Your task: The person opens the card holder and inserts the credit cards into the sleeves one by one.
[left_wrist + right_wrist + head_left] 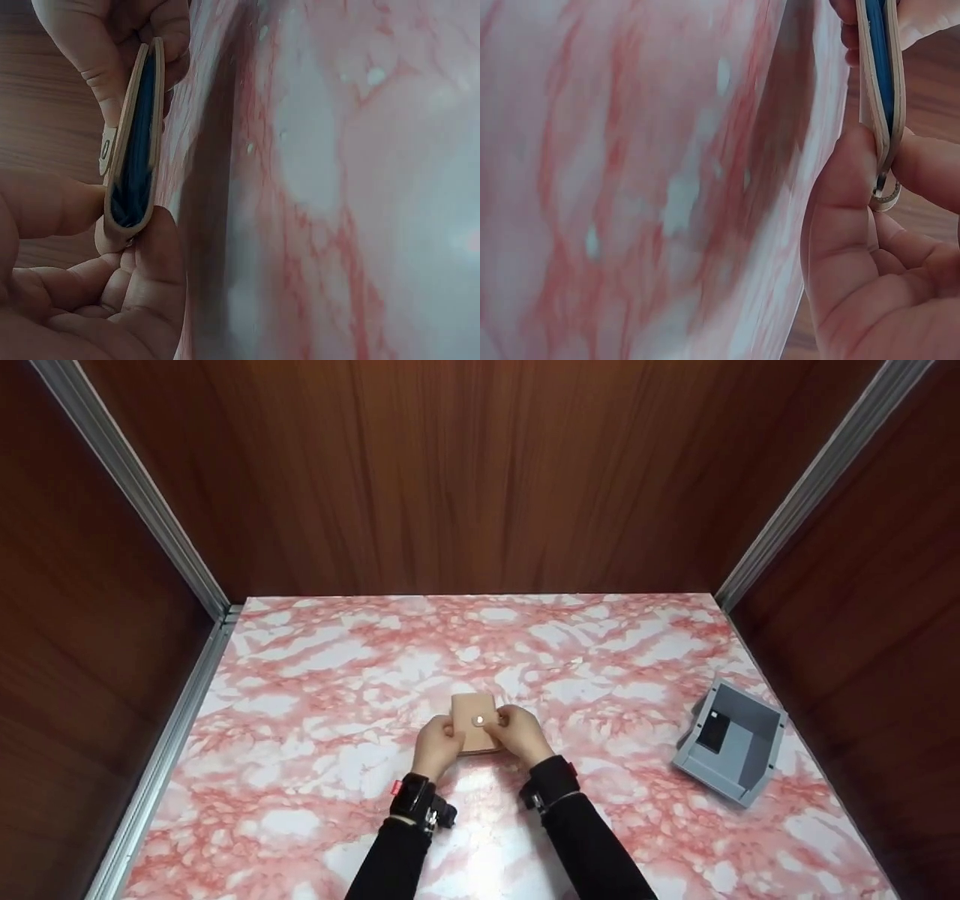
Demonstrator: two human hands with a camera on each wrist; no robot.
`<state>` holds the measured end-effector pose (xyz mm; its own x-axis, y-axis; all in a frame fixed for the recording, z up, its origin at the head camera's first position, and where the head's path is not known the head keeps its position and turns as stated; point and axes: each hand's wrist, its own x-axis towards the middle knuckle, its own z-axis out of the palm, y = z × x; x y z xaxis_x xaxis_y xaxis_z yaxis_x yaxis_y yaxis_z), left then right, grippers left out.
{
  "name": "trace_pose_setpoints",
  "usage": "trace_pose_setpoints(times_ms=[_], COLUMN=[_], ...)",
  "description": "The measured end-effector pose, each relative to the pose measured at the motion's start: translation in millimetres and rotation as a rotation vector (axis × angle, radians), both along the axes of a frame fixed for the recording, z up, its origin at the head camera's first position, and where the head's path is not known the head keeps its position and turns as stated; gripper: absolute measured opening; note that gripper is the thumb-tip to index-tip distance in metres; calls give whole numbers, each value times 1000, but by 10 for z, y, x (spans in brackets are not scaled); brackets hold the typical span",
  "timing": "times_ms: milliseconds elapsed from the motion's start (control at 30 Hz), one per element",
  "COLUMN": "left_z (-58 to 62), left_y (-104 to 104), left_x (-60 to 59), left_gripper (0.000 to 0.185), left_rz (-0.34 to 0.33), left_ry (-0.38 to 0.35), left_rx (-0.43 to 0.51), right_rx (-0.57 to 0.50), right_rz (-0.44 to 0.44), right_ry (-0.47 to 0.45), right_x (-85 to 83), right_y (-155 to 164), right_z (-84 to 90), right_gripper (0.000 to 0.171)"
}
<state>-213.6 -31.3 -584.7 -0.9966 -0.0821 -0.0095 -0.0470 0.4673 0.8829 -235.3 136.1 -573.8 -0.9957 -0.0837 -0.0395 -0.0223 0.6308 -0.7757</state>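
One tan wallet (475, 722) (blue inside) pinched by two hands' fingers (501, 721); one grey bin (731, 742) apart

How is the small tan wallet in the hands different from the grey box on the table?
The tan wallet is flat, closed with a round snap, and shows a blue lining at its edge; the grey box is open, angular and deeper. The wallet is pinched between the left hand and the right hand, near the middle; the box lies untouched by the right edge of the marbled table. The box looks larger. Both sit over the same table.
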Motion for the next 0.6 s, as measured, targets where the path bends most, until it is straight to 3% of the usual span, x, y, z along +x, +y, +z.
trace_pose_setpoints(times_ms=[267, 600], left_z=[-27, -73], left_y=[207, 349], left_x=[-47, -79], left_gripper=[12, 19], left_rz=[-5, 2], left_ry=[128, 91], left_rx=[-82, -115], right_rx=[54, 60], right_rz=[-8, -27], right_ry=[28, 17], right_x=[-28, -45], right_y=[164, 273], right_z=[1, -41], right_gripper=[35, 30])
